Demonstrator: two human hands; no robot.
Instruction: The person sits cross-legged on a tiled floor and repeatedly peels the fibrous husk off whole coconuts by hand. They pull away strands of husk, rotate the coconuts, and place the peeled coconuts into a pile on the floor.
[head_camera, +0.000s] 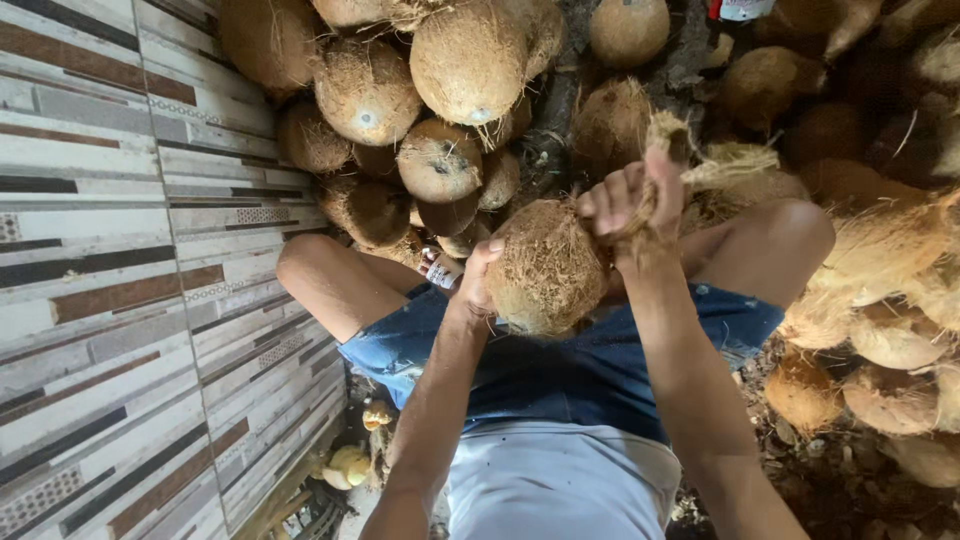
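The ground (560, 110) is dark earth strewn with husk scraps and fibre. At the far left, a pile of brown coconuts (420, 100) rests on it, stacked against a tiled wall (110, 270). On the right, more coconuts and torn husk pieces (890, 300) lie heaped, reaching from far to near. Near right, dry husk crumbs (830, 480) litter the dirt. Near left, by the wall's foot, lie small yellowish pieces (350, 465).

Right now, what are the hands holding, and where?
The left hand steadies a coconut by its side; the right hand grips a strip of husk by its end.
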